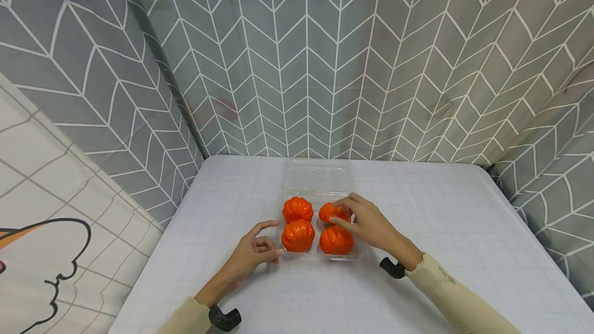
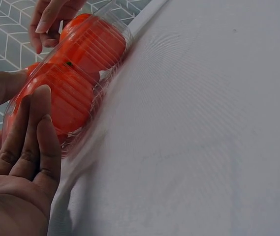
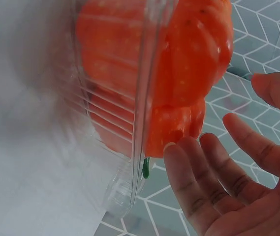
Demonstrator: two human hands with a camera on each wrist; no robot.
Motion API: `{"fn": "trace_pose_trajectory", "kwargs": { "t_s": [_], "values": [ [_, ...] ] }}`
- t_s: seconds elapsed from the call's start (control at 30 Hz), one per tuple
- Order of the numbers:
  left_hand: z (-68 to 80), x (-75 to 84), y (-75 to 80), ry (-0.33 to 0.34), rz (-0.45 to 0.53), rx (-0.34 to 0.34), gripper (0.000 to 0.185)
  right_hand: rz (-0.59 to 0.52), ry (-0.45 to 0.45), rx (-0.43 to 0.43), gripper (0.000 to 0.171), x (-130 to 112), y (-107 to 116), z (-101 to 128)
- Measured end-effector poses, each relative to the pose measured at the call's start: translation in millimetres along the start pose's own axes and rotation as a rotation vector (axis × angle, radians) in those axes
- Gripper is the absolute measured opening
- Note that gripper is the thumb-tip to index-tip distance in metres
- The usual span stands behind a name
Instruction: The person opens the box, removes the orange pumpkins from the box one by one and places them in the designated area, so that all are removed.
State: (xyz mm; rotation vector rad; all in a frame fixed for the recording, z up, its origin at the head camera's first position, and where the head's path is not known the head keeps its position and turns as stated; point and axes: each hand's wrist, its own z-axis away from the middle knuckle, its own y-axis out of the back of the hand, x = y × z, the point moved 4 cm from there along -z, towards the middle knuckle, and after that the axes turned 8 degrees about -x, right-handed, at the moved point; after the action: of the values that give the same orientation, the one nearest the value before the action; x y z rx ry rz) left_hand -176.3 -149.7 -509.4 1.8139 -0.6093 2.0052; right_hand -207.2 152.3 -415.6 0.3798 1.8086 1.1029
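A clear plastic clamshell tray [image 1: 325, 258] holds four orange pumpkins, two in front [image 1: 298, 235] [image 1: 336, 241] and two behind [image 1: 297, 209] [image 1: 328, 212]. Its lid [image 1: 317, 174] lies open toward the back. My left hand [image 1: 265, 244] sits at the tray's front-left corner with relaxed fingers [image 2: 31, 132] beside the wall, holding nothing. My right hand [image 1: 357, 218] reaches over the back-right pumpkin, fingertips on it. In the right wrist view its spread fingers [image 3: 189, 182] touch the pumpkin [image 3: 189, 64] at the tray wall [image 3: 144, 98].
The tray stands on a white table [image 1: 455, 231] with a faint grid. Grey chevron curtains [image 1: 306, 66] enclose the back and both sides. A white printed panel [image 1: 42, 220] stands at the left.
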Motion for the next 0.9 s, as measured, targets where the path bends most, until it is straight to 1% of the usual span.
{"fn": "trace_pose_trajectory", "kwargs": {
  "t_s": [0.1,0.23,0.37,0.6,0.9],
  "values": [
    [-0.8,-0.3,0.2,0.002,-0.005,-0.001,0.078,0.003,-0.015,-0.013,0.031,-1,-2,2],
    [-1.0,-0.1,0.1,0.008,-0.009,-0.002,0.078,0.010,-0.037,-0.051,0.030,-3,-5,4],
    [-0.8,0.9,-0.5,0.013,-0.016,-0.008,0.078,0.031,-0.032,-0.087,0.034,-5,-9,6],
    [-1.2,1.1,-0.4,0.029,-0.032,-0.004,0.079,0.089,-0.039,-0.108,0.036,-7,-14,6],
    [-1.1,1.2,0.0,0.017,-0.048,-0.014,0.078,0.118,-0.054,-0.109,0.022,-15,-14,10]
  ]
}}
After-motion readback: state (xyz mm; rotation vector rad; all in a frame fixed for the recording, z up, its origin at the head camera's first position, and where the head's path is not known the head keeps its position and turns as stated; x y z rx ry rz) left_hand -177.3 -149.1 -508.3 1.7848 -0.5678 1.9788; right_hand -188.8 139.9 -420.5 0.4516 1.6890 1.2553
